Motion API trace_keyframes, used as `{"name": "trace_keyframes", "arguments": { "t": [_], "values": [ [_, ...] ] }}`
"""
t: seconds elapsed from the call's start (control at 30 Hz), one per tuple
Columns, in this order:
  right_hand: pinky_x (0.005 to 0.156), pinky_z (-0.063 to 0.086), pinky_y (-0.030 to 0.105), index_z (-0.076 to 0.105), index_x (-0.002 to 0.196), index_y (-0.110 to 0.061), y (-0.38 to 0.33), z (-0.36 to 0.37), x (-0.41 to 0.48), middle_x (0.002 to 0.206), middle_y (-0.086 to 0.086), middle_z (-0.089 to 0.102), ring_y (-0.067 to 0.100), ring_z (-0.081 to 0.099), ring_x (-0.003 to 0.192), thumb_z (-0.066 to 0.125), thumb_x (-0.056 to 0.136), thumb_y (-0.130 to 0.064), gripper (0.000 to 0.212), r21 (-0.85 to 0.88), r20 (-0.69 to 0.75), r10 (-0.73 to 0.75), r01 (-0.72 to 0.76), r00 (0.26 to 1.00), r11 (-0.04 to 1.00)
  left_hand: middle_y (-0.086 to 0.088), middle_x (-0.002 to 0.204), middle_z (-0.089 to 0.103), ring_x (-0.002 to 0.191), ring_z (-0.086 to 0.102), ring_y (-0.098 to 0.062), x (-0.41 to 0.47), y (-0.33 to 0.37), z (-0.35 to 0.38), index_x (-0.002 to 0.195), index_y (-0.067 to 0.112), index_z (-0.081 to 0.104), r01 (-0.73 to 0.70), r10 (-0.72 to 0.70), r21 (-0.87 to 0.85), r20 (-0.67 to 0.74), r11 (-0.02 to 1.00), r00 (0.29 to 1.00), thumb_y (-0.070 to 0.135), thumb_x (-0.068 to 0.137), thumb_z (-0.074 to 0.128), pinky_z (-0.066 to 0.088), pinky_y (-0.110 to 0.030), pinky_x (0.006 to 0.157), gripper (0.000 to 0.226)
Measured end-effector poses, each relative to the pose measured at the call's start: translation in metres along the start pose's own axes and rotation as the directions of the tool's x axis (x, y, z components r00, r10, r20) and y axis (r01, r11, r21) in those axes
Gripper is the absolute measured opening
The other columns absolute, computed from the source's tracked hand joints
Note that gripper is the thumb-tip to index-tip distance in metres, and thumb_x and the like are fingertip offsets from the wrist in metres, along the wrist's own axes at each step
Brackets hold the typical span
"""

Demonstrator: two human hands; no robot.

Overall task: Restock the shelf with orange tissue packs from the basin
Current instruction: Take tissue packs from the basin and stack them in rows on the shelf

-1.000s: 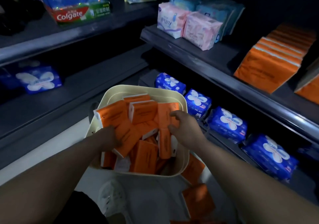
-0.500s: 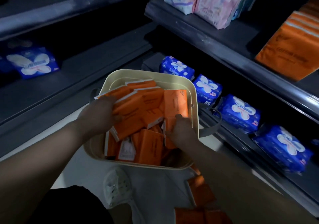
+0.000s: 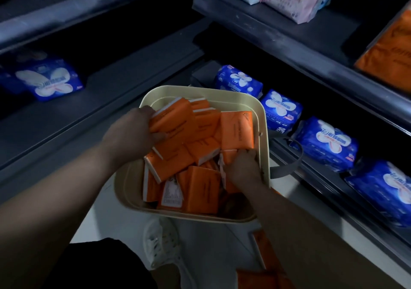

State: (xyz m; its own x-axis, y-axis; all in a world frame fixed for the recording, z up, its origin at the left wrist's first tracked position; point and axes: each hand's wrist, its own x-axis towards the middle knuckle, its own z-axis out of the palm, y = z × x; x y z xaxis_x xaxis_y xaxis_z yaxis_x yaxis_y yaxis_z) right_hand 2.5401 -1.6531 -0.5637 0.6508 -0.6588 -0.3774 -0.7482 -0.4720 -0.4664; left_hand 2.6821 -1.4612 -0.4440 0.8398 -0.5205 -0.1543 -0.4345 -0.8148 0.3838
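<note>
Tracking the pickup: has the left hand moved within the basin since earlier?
Yes. The left hand moved toward the far rim of the basin, gripping an orange pack.

The right hand (image 3: 242,166) buries its fingertips among the tissue packs (image 3: 236,130); the shelf's (image 3: 300,48) orange stack (image 3: 387,59) is cut off at the right edge.

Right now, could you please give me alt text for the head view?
The left hand grips a stack of orange tissue packs in a cream basin, while the right hand grips another. Blue packs line the dark shelves around it.
</note>
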Motion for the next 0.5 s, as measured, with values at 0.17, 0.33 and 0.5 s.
{"name": "trace_keyframes", "arguments": {
  "t": [0.17, 0.33, 0.5],
  "values": [
    [0.076, 0.049, 0.033, 0.059, 0.108, -0.008, -0.016, -0.050, -0.016, 0.103, 0.012, 0.065, 0.029, 0.062, 0.095, 0.065, 0.080, -0.028, 0.035, 0.170, -0.016, -0.202, 0.202, 0.979, 0.965, -0.003, 0.092, 0.057, 0.080, 0.056, -0.022, -0.001, 0.016, -0.017, 0.101, 0.021, 0.052, 0.025, -0.023, 0.021, -0.084, 0.999, 0.996, 0.037, 0.079, 0.070, 0.045, -0.034, 0.068, 0.033],
    [0.084, 0.050, 0.033, 0.064, 0.106, -0.027, -0.028, -0.133, -0.033, 0.097, -0.002, 0.068, 0.018, 0.062, 0.094, 0.066, 0.068, -0.023, 0.039, 0.263, -0.147, -0.371, 0.398, 0.917, 0.879, -0.006, 0.094, 0.053, 0.084, 0.052, -0.024, -0.007, 0.048, -0.042, 0.094, 0.021, 0.049, -0.033, 0.039, 0.043, -0.145, 0.999, 0.989, 0.037, 0.078, 0.070, 0.041, -0.034, 0.072, 0.031],
    [0.050, 0.048, 0.019, 0.060, 0.100, -0.016, -0.002, -0.220, -0.064, 0.085, 0.006, 0.063, 0.005, 0.056, 0.058, 0.058, 0.076, 0.014, 0.038, 0.470, -0.200, -0.431, 0.472, 0.880, 0.746, -0.004, 0.087, 0.055, 0.081, 0.054, -0.027, -0.013, 0.095, -0.064, 0.086, 0.021, 0.049, -0.103, 0.096, -0.023, -0.208, 0.994, 0.973, 0.038, 0.075, 0.074, 0.041, -0.033, 0.071, 0.032]
  ]
}}
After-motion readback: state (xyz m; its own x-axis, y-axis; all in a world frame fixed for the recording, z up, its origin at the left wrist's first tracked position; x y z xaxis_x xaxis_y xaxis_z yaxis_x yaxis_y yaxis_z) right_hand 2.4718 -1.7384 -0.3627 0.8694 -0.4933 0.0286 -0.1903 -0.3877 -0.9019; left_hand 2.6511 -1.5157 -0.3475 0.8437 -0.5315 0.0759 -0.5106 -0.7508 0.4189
